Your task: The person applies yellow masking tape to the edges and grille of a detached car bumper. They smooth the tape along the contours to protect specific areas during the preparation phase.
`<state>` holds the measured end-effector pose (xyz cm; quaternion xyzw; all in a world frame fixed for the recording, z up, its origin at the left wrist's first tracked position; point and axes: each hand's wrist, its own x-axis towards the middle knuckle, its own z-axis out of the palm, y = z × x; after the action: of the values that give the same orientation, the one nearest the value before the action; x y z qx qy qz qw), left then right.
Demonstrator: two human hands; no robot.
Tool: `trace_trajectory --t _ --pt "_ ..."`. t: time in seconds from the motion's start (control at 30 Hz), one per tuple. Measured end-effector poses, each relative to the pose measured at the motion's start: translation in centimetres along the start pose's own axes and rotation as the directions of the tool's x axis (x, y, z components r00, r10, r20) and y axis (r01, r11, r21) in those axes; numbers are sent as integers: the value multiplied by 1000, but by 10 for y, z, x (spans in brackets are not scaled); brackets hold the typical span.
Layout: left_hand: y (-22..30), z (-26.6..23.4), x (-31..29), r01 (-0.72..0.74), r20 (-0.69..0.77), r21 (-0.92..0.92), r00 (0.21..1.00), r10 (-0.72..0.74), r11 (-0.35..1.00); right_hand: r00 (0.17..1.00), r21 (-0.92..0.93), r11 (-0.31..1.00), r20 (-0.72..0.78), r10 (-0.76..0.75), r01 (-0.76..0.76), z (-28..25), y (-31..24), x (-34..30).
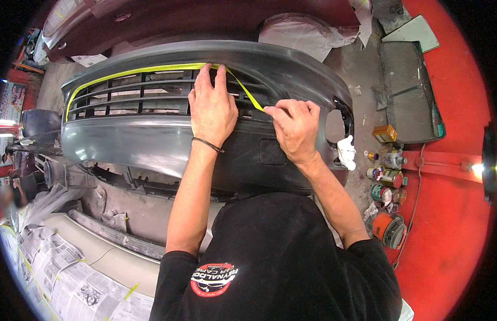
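Observation:
A dark grey car bumper point(136, 142) lies across the view in front of me, with a slatted grille opening point(163, 92) in its upper part. Bright yellow-green masking tape point(133, 70) follows the left end and top edge of that opening. With fingers outstretched, my left hand point(213, 109) presses its fingertips on the tape along the top edge. From there a free length of tape slants down to my right hand point(299, 128), whose closed fingers pinch it above the bumper's right part. Whether a tape roll sits inside the right hand is hidden.
Crumpled white paper point(346, 152) hangs at the bumper's right end. Several cans point(391, 177) and an orange-black container point(388, 229) stand on the floor by the red wall point(446, 214). A maroon car body point(195, 24) is beyond; a newspaper-covered panel point(82, 286) lies lower left.

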<state>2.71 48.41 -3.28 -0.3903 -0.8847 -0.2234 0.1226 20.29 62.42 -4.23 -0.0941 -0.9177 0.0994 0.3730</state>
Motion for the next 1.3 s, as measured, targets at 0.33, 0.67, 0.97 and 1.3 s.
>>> trace_trajectory --t 0.33,0.67,0.97,1.3 --pt "-6 1 -1 -30 5 19 1000 30 999 982 81 981 -56 178 -174 -11 12 -32" --pt "-9 1 1 -61 3 32 998 61 998 932 52 939 146 331 -341 -36 32 -78" --pt "-3 -2 2 -44 19 3 999 44 999 972 11 972 35 233 -234 -39 31 -86" --pt "-7 1 2 -57 -5 18 998 57 998 961 -60 959 -6 277 -277 -40 20 -43"
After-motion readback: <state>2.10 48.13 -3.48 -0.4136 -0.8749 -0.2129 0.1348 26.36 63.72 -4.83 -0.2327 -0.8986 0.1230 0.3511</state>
